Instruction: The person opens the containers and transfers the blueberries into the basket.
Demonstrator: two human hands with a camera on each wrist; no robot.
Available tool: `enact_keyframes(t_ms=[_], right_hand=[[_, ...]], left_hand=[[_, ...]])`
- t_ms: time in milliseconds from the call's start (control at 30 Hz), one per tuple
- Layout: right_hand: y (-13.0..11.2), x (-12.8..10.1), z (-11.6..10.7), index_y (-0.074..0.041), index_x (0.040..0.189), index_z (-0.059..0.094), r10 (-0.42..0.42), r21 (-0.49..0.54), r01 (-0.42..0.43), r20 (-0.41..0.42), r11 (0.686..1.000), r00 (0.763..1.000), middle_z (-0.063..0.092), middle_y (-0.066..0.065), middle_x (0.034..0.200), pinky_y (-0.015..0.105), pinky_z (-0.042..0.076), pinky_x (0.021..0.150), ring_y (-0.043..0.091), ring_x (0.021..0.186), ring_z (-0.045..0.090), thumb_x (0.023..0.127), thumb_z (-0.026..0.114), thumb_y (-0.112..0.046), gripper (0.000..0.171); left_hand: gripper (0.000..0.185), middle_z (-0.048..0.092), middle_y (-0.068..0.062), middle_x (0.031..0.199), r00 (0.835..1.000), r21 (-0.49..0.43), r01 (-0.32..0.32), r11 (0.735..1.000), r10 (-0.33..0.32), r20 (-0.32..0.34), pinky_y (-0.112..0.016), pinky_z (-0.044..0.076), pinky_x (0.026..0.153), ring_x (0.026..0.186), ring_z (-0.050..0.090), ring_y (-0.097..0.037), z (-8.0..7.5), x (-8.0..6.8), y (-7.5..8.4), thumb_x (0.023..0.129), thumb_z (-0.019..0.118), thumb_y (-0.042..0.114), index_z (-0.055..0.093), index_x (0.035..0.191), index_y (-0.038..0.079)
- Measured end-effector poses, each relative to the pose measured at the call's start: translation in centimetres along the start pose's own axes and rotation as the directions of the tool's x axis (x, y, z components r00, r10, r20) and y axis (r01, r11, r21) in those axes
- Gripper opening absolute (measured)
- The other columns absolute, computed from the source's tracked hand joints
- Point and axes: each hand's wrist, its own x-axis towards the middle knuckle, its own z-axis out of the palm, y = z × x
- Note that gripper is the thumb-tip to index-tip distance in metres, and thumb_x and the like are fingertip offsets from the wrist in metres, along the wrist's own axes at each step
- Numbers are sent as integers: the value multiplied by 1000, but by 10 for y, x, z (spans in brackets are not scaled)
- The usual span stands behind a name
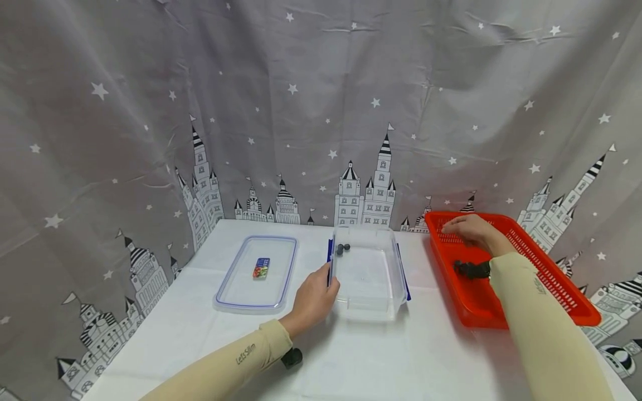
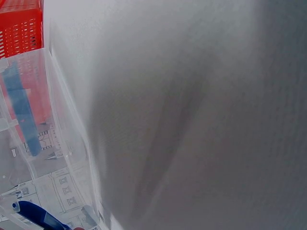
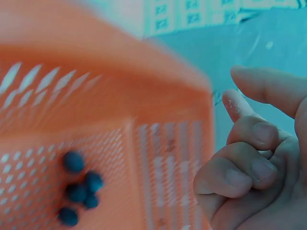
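A clear plastic container (image 1: 368,278) with blue side latches stands mid-table. My left hand (image 1: 313,295) grips its left wall, by the blue latch (image 2: 41,215) there. A few blueberries (image 1: 341,249) lie in the container's far left corner. To the right, my right hand (image 1: 473,231) is above the red basket (image 1: 546,262). In the right wrist view the thumb and index finger (image 3: 237,105) are apart with nothing between them, and the other fingers are curled toward the palm. Several blueberries (image 3: 76,191) sit on the basket's bottom.
A clear lid (image 1: 278,250) with a blue rim lies left of the container, bearing a small fruit-pictured label (image 1: 261,268). White cloth (image 1: 381,356) covers the table. Behind it hangs a grey curtain (image 1: 311,111) printed with castles and stars.
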Motion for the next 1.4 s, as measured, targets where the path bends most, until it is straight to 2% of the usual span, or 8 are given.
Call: enact_keyframes(t_ms=[67,233,400,567,867,967,1133,1400], right_hand=[[-13,1,1,4,139,55,-14,9,14,-14,1000,1000,63,7,103,27,39,53,13,53,40,99,63,-28,53],[-40,3,8,4,137,57,-58,37,59,-17,998,998,48,-6,69,27,36,52,12,51,36,99,63,-26,49],[-58,11,20,4,136,58,-69,72,68,1,995,998,36,-9,58,25,34,51,11,49,33,99,63,-23,46],[-76,19,38,3,135,59,-77,75,76,22,994,997,35,-7,59,24,35,53,13,53,35,98,63,-25,46],[-94,43,75,3,131,62,-97,175,83,70,981,993,36,-5,61,23,35,55,13,57,35,96,67,-20,42],[-95,51,89,3,128,64,-95,200,77,81,977,992,37,-3,65,24,37,57,14,60,37,96,68,-20,40],[-97,59,109,2,124,66,-74,235,49,97,971,993,40,0,72,25,37,59,15,62,38,94,70,-21,38],[-99,67,136,3,125,66,-67,284,30,123,958,990,40,-1,69,25,34,55,13,57,34,93,71,-16,37]], left_hand=[[49,71,-15,116,1000,1,-4,1000,4,-5,-41,55,80,90,63,-18,-1,0,1,101,49,24,52,144,0],[49,71,-14,113,1000,-4,-13,1000,13,-12,-41,55,77,86,61,-18,-2,-1,1,101,49,23,52,143,-1],[49,71,-15,116,1000,-10,-9,1000,9,-3,-40,55,78,87,61,-18,-1,-1,0,101,49,24,52,144,-1],[50,71,-14,115,1000,-6,-3,1000,3,2,-39,55,77,86,60,-17,-1,0,-2,101,48,26,52,144,1],[51,68,-18,125,1000,-23,2,1000,-2,4,-44,56,88,102,66,-23,-2,-2,0,102,47,26,50,145,-1],[50,69,-17,122,1000,-17,-5,1000,5,3,-43,56,85,99,66,-22,-2,-2,1,101,48,24,51,145,-1],[49,71,-12,111,1000,-13,-1,1000,1,6,-36,54,75,83,58,-15,-2,-2,1,102,48,25,52,144,1],[50,71,-12,111,1000,-13,8,1000,-8,9,-38,54,77,84,58,-15,-1,-2,0,101,48,26,52,144,0]])
